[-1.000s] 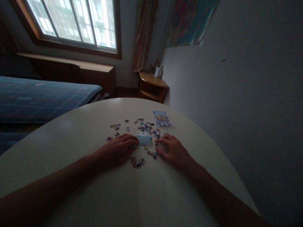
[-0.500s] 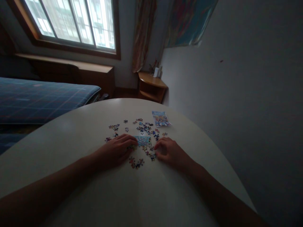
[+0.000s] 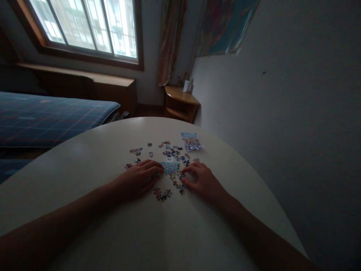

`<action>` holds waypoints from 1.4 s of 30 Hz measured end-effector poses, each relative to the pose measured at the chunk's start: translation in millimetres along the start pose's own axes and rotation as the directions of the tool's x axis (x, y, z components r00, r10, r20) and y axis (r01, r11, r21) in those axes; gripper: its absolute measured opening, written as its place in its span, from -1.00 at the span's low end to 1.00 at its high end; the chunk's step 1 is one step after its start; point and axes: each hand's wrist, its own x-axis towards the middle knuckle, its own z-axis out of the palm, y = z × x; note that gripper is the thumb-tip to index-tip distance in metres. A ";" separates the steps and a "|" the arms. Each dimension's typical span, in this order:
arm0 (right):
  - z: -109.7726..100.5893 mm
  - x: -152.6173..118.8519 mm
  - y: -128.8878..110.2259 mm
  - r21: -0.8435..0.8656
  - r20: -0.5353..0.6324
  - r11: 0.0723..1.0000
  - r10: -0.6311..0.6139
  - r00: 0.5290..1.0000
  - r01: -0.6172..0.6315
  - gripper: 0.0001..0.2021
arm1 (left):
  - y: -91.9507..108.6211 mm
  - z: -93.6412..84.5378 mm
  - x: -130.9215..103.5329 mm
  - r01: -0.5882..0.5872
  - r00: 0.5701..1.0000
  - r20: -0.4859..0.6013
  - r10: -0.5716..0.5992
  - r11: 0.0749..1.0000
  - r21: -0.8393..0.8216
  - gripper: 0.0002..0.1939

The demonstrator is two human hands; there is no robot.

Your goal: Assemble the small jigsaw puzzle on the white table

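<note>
A partly joined jigsaw puzzle (image 3: 170,168), mostly light blue along its top, lies flat on the white table. My left hand (image 3: 141,177) rests at its left edge, fingertips touching it and thumb lower down, apart from the fingers. At the right edge is my right hand (image 3: 201,178), its thumb and forefinger parted with a gap between them; I see no piece in it. Loose pieces lie around, with a cluster (image 3: 162,194) below the puzzle and another group (image 3: 172,151) above it. Some pieces beneath the left hand are partly hidden.
A printed picture sheet (image 3: 192,142) lies behind the pieces, on the right. The round white table (image 3: 93,150) has a curved far edge. Beyond it stand a bed with a checked mattress (image 3: 56,116) and a wooden corner stand (image 3: 182,96). A wall rises on the right.
My right hand has shifted slightly left, its fingertips closer to the puzzle's right edge, and its thumb and forefinger look a little straighter. My left hand stays in place.
</note>
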 end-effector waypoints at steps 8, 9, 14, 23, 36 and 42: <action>-0.7 2.7 -1.6 -0.012 0.021 1.000 0.022 1.000 -0.022 -0.85 | -1.1 0.9 -1.4 -0.006 1.000 -0.011 0.006 1.000 0.001 -0.75; -0.9 2.6 -1.8 -0.006 0.019 1.000 0.024 1.000 -0.024 -0.84 | -1.3 1.1 -1.6 -0.006 1.000 -0.013 0.006 1.000 -0.002 -0.75; 1.3 0.6 -1.9 0.097 0.007 0.995 0.023 1.000 -0.024 -0.88 | -1.1 1.9 -1.2 -0.012 0.999 -0.031 0.012 1.000 -0.010 -0.74; 7.8 0.6 -3.0 0.205 -0.060 0.978 0.046 0.997 -0.033 -0.89 | -0.2 0.3 -0.6 -0.033 0.999 0.001 0.033 0.999 -0.018 -0.73; 2.7 1.5 -1.5 0.092 -0.068 0.996 0.006 0.998 0.001 -0.79 | 0.3 0.7 -0.4 -0.049 0.999 -0.022 0.048 0.998 -0.036 -0.75; 1.5 -1.0 -4.7 0.006 -0.058 0.998 -0.067 0.996 0.068 -0.79 | -0.4 0.3 -0.5 -0.053 0.999 -0.005 0.053 0.998 -0.027 -0.74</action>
